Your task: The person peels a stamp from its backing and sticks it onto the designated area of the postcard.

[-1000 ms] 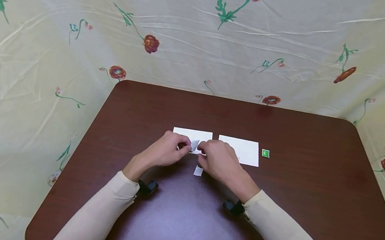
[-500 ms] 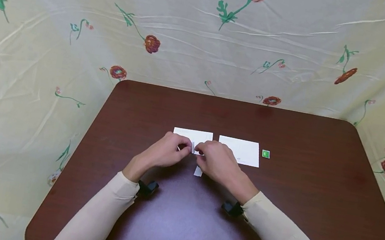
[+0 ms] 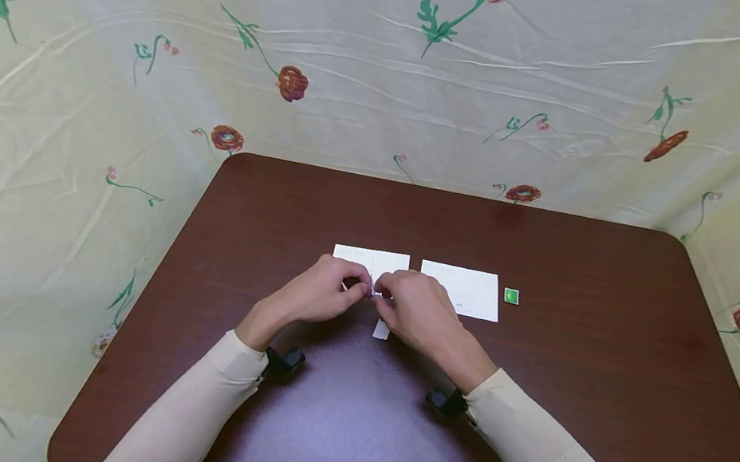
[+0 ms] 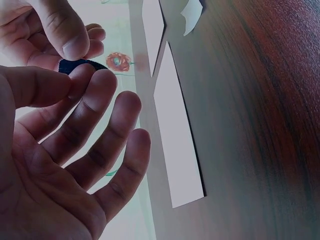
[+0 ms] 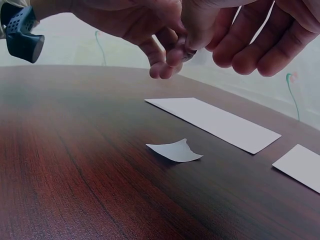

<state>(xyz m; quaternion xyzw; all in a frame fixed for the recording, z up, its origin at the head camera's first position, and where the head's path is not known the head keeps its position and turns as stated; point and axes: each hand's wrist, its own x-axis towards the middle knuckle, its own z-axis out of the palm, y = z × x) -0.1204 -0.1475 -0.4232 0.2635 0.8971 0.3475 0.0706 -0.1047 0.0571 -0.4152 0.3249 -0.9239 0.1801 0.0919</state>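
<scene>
My left hand (image 3: 325, 286) pinches a small stamp (image 4: 82, 65) between thumb and forefinger, the other fingers spread apart. In the left wrist view the stamp looks dark, and most of it is covered by fingertips. My right hand (image 3: 421, 312) meets it from the other side, its thumb and forefinger on the same stamp. Both hands are over the near edge of the left postcard (image 3: 355, 254), which lies flat and is partly covered. The right postcard (image 3: 465, 291) lies beside it, a narrow gap between them. A curled scrap of white paper (image 5: 175, 151) rests below the hands.
Another stamp, green with a white border (image 3: 511, 296), lies to the right of the right postcard. Everything rests on a dark brown table (image 3: 575, 360) with rounded corners. A flowered cloth (image 3: 347, 9) hangs behind and at the sides.
The stamp between my hands has turned from showing its pale face to nearly edge-on, and my fingertips have come closer together around it. The postcards and the scrap have stayed put.
</scene>
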